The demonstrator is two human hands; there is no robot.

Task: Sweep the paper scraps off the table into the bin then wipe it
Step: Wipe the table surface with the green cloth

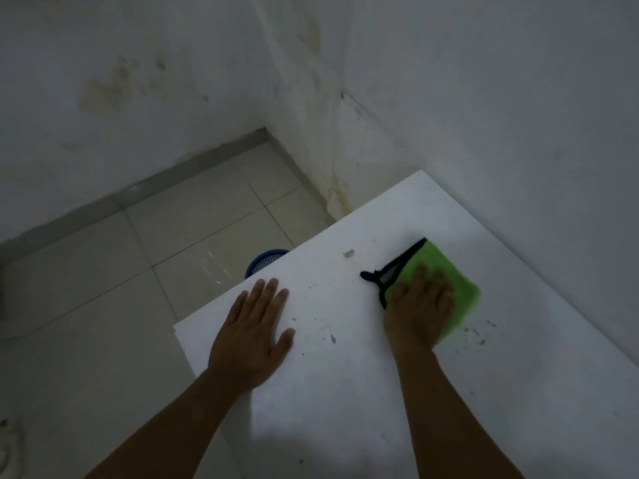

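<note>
Wiping stage appears under way. The right hand (420, 305) presses flat, fingers spread, on one green microfibre cloth with black trim (446, 271) on the white rectangular table (345, 392), gripping nothing; the left hand (250, 335) lies open and flat near the table's left edge. One pale paper scrap (348, 253) remains, plus several dark specks. One blue mesh bin (264, 261) shows beyond the far edge.

The desk (345, 392) top looks smooth and matt white, flecked with small dark specks. The green cloth (446, 274) looks soft and fuzzy, edged with black trim and a mesh-like patch. The blue bin (264, 261) appears to be perforated plastic. The floor (173, 243) tiles are glossy; the walls (484, 98) are matt and stained.
</note>
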